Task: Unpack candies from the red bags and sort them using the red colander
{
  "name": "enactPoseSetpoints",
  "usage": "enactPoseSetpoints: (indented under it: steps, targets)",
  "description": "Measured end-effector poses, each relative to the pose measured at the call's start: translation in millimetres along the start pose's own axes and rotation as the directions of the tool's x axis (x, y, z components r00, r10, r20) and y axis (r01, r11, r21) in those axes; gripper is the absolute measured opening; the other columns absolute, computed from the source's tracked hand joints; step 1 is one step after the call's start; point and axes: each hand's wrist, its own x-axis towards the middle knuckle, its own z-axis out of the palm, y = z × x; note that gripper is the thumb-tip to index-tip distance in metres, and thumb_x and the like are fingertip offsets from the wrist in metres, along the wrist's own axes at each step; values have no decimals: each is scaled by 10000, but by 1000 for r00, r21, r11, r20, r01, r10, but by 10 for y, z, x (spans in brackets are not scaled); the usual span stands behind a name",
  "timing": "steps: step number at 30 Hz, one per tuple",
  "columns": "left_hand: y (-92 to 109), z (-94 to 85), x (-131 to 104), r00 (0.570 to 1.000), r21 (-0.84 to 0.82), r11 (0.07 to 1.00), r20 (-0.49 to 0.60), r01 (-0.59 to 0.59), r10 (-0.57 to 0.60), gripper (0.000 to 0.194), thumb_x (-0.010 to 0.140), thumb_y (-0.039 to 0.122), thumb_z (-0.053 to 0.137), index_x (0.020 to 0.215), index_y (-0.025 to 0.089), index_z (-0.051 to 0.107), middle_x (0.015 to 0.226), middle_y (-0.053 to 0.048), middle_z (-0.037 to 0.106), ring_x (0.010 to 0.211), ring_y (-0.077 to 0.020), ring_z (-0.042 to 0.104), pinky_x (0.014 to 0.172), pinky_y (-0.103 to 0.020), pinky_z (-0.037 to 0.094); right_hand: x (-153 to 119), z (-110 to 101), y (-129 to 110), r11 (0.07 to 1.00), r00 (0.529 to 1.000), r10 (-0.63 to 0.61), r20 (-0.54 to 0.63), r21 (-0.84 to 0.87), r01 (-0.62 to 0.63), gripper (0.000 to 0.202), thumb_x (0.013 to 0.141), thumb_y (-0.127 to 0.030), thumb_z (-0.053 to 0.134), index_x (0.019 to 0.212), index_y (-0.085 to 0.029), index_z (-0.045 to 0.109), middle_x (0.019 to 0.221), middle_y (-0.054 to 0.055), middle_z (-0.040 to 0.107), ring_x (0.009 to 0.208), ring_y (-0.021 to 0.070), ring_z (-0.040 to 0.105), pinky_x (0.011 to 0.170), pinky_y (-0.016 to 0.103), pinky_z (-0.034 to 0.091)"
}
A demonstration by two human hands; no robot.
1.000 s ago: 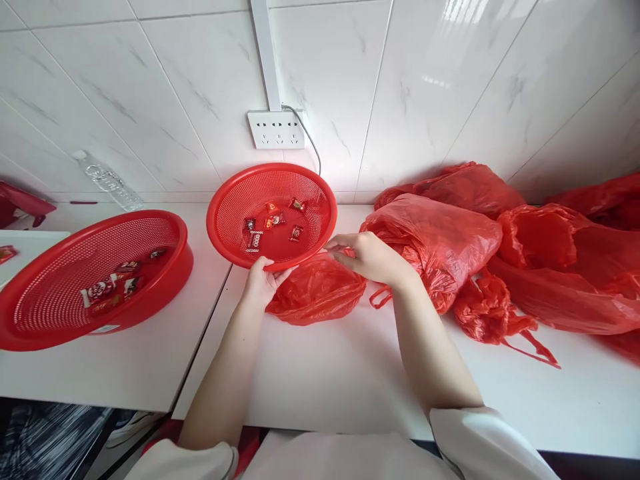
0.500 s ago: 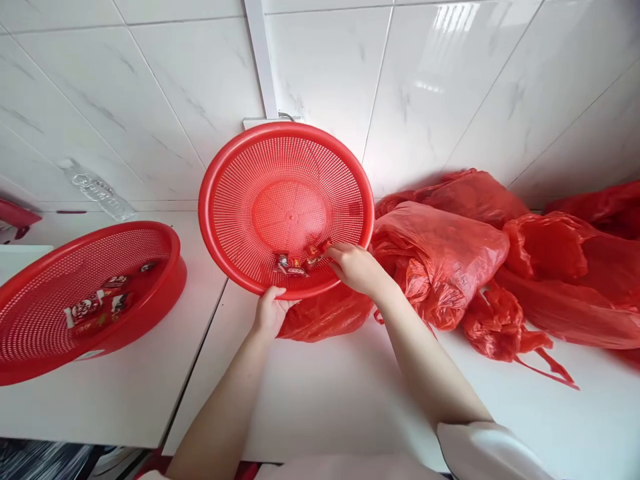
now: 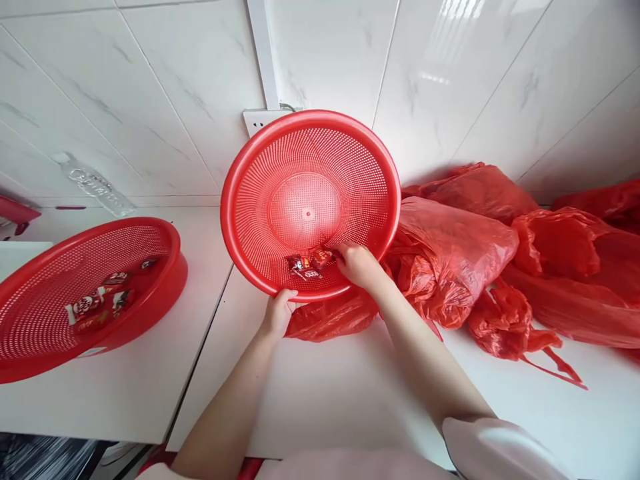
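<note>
A red mesh plastic basket (image 3: pixel 307 150) is tilted with its mouth toward me. My left hand (image 3: pixel 279 313) is closed on its near rim, the thumb over the edge. Across the lower right rim reaches my right hand (image 3: pixel 357 265), its fingers curled inside against a small red wrapped packet (image 3: pixel 321 257); the fingertips are partly hidden. Beside that packet, a few more small wrapped snack packets (image 3: pixel 306 273) rest low in the basket.
On the left, a second red basket (image 3: pixel 160 280) holds several wrapped snacks (image 3: pixel 87 304). A clear plastic bottle (image 3: pixel 97 187) lies by the wall. Red plastic bags (image 3: pixel 455 237) are piled at right, with another red bag (image 3: pixel 333 320) under the tilted basket. A wall socket (image 3: pixel 257 121) sits behind.
The held basket has shifted right and a little up in view, uncovering more of the socket. The packets inside have shifted slightly, and my right hand stays by the red one.
</note>
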Motion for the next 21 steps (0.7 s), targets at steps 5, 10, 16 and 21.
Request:
enactPoseSetpoints:
  steps: [5,10,16,21]
  targets:
    - [34,-10,22,1000,-10,1000,-15,-6,6,411,752,165,542,1163,158,569,1095,-71,674,1050,-270,628,886,-446,517,17,-99,44,919,981,135,-139,389,-71,282,915,-278,459,1076,-183,670,964,71,712,914,193,663,851,307,486]
    - [93,-12,40,996,-124,990,-57,61,-68,372,816,219,570,1187,206,561,1251,-65,609,1155,-250,571,930,-424,507,42,-176,34,392,958,284,32,908,-147,376,831,-455,575,1051,-160,650,803,36,669,702,147,651,590,251,554]
    - [120,-8,32,990,-182,974,-25,131,-138,295,813,224,592,1105,178,600,1205,-87,633,1140,-256,578,942,-439,500,-8,-335,-73,-9,983,170,74,997,-74,434,667,-315,795,1067,-219,656,955,14,688,801,110,653,684,207,567]
    - [85,-15,38,994,-194,978,-60,75,-88,200,808,209,586,1003,177,616,1107,-60,661,1069,-229,606,914,-417,515,-60,-409,-151,135,994,106,1,991,-15,449,678,-287,791,1102,-215,663,983,32,697,789,116,637,664,230,547]
